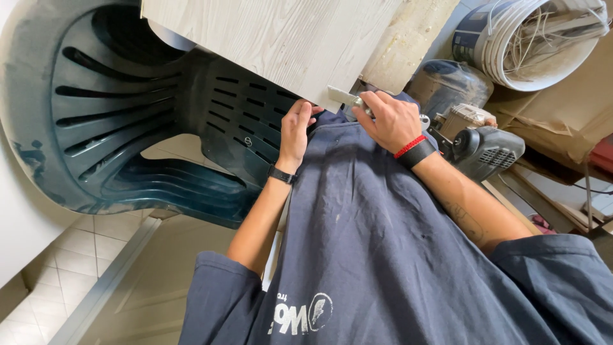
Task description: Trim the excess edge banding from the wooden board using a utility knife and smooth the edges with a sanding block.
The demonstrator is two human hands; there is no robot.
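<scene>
We find the wooden board [281, 38] lying across the dark plastic chair [128, 121], its near corner overhanging toward our body. Our left hand [295, 131] is pressed against the underside of that corner, fingers curled up onto the edge, so it braces the panel rather than grips it; we cannot tell how tightly it is closed. Our right hand [393, 120] is closed around a small metal blade tool [345, 98], the flat blade touching the board's edge at the corner. We judge the board to be a stiff, laminated panel with a pale grain finish: flat, fairly heavy, smooth on its face and likely slippery, with sharp square edges; it is best held at the edges or supported from below. The chair is moulded plastic with curved slots, glossy and scuffed, and would give slightly under load. Near the right forearm sits a grey power tool [485, 150]; beyond it, a white bucket [530, 45] holds thin pale strips.
</scene>
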